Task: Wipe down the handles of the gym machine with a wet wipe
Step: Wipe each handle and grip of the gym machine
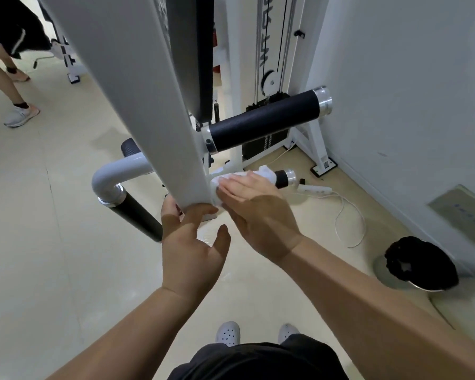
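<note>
The white upright post (pixel 159 111) of the gym machine is taken as the landmark. Just to the right of its lower end, a white wet wipe (pixel 259 174) is wrapped over a short black handle (pixel 281 179), and it is pressed there by the right hand (pixel 255 212), whose fingers are laid nearly flat and curled only loosely over the wipe rather than clenched. Only the outer tip of that handle and its metal cap are left uncovered. At the foot of the post, the left hand (pixel 192 242) is spread open, with its fingertips braced against the post's bottom edge; nothing is held in it.

The wiping is judged to be under way on this one handle. To the left of the post, a second black handle (pixel 137 218) at the end of a bent white tube is left untouched by either hand, and whether it is already cleaned cannot be told. Above and to the right of the post, a long black padded roller (pixel 263 120) is likewise unattended. At least the rest of the current handle is judged still to be done.
</note>
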Available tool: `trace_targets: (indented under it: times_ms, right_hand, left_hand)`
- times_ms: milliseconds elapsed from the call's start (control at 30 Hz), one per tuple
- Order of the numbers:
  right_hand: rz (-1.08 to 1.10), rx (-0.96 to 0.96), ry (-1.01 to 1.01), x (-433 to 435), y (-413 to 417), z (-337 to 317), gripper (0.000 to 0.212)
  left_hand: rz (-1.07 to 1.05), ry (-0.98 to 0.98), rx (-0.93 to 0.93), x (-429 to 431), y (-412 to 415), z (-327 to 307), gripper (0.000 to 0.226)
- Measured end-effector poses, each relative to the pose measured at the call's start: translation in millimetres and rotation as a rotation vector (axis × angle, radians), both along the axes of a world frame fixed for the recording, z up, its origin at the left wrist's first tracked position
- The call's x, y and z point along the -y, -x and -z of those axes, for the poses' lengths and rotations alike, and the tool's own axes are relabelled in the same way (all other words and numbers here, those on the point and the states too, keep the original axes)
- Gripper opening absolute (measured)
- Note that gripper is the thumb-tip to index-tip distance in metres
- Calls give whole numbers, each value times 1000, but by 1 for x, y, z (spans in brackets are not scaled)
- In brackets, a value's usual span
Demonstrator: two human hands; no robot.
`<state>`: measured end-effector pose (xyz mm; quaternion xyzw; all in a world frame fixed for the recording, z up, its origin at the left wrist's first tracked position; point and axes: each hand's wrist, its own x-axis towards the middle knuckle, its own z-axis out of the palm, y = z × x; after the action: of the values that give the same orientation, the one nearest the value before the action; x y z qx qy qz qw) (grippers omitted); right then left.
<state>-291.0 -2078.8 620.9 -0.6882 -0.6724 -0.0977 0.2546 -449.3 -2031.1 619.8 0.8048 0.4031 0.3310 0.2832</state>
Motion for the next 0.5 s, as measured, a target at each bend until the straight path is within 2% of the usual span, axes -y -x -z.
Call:
trace_targets:
  times_ms: [67,167,300,367,500]
  right_hand:
    - [-26,-10,-7,2,-5,-3,29]
    - [137,-46,-22,13,-30,-8,25]
    - [438,-378,-2,24,-24,-9,30]
    - [509,-388,-29,22,0,-3,33]
    - [391,-248,-167,8,45,23,33]
  left_hand:
    - [19,-28,-26,-3,6,1,31]
    - [88,-75,-12,-12,17,0,19]
    - [260,-145,-40,-13,34,-9,17]
    - [357,-221,-127,-9,46,-9,20]
    - [391,-397,-164,-13,66,-3,31]
